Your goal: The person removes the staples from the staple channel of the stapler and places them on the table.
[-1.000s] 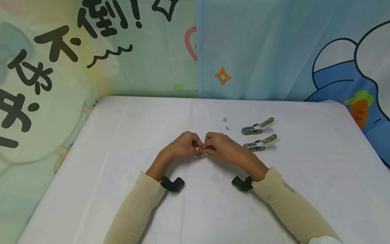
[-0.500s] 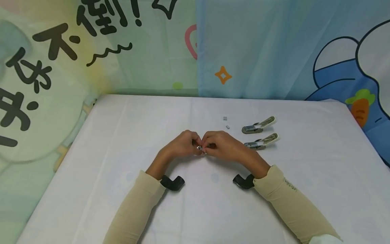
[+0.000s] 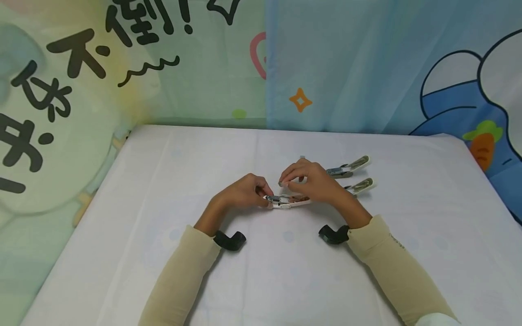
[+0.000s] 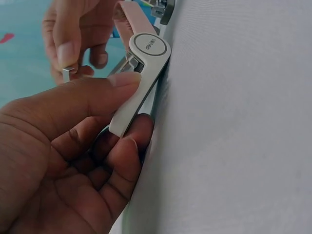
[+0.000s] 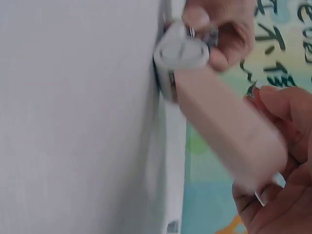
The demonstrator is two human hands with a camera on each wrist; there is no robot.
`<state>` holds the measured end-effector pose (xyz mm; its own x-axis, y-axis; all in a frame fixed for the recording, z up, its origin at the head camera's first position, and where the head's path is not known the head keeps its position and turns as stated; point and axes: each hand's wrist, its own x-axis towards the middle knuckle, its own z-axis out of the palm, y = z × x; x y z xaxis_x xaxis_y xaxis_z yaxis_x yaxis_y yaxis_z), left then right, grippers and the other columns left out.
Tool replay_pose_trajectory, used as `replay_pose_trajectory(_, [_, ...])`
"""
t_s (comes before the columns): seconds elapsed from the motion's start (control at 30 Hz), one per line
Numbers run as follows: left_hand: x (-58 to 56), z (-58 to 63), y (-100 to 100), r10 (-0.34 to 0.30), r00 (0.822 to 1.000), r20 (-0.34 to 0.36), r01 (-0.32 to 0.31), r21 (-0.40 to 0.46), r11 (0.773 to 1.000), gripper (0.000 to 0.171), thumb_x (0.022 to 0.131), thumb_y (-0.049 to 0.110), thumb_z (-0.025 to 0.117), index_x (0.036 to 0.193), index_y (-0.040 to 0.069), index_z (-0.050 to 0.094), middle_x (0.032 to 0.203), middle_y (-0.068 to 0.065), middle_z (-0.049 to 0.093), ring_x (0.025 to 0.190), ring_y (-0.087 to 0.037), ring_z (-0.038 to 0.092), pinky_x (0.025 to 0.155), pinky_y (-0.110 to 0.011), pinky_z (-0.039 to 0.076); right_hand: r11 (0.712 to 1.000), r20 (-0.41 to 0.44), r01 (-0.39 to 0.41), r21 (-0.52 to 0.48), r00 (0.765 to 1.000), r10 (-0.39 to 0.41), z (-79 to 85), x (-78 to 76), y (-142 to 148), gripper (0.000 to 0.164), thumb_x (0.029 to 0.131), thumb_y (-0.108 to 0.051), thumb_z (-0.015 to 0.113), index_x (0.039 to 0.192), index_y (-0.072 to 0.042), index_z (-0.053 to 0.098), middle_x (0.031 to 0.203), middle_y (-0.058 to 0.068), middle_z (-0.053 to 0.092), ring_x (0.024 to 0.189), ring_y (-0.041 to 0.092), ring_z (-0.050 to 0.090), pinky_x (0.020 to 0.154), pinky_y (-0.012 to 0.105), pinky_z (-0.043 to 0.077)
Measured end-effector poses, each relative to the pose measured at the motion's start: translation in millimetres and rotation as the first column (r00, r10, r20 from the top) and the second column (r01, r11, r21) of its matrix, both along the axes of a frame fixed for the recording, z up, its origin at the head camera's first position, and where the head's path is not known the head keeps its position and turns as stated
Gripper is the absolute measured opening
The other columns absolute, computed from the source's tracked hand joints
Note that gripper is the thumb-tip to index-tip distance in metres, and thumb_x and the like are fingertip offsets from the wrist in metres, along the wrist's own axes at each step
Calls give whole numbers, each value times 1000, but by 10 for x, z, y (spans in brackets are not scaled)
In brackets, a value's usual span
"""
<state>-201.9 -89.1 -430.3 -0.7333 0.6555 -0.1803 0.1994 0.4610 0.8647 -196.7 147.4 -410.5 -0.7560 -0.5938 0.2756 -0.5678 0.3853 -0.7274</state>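
Note:
My left hand [image 3: 246, 192] holds a small stapler [image 3: 287, 206] low over the white table. In the left wrist view its thumb presses the white base, and the pink handle [image 4: 135, 18] is swung up away from it. Beyond the stapler, my right hand [image 3: 314, 181] pinches a short silver strip of staples [image 4: 67, 74] between thumb and fingertip. The right wrist view shows this strip [image 5: 253, 87] apart from the stapler, with the pink handle [image 5: 229, 126] blurred in front of the right hand.
Two more staplers [image 3: 360, 163] lie right of the hands, the nearer one [image 3: 360, 186] partly behind the right wrist. Another small grey strip [image 3: 302, 157] shows just past the right hand. A printed curtain [image 3: 338, 68] hangs behind the table's far edge.
My right hand has moved right and slightly away from the left hand, carrying the staple strip. The stapler, largely hidden by the hands before, now shows. The left hand stays nearly still.

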Motion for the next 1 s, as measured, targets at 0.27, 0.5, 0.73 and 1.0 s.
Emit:
replay_pose_trajectory(0.27, [-3,-20,16,10,1000,8,-10,7,1000,16,79,3,78,93,3,72,82,-3,66,71,-13,55,65,-24,44,965,98,253,68,961,-259,-91,-150,239,9,91,-7,69,94,-6,77,103,7,69,85,17,55,65,30,40])
replay_pose_trajectory(0.5, [1,-33,-5,27,1000,15,-27,-2,1000,16,79,3,78,93,3,72,83,-4,66,72,-14,55,65,-24,44,916,78,302,263,940,-332,-133,-225,289,10,91,-4,66,94,-3,76,99,12,70,83,24,58,71,38,44])
replay_pose_trajectory(0.73, [12,-37,3,18,1000,20,-18,5,1000,16,79,5,78,93,4,72,83,-4,66,73,-15,56,66,-25,45,890,38,282,359,948,-316,-101,-217,356,10,90,-3,67,94,-1,76,102,14,71,100,32,62,85,47,46])
replay_pose_trajectory(1.0, [11,-32,-3,15,1000,19,-15,14,1000,16,79,5,78,93,4,72,85,-4,66,74,-16,56,67,-26,45,862,-66,259,435,964,-257,-47,-197,452,10,89,-4,69,96,0,76,107,15,70,104,34,61,93,50,43])
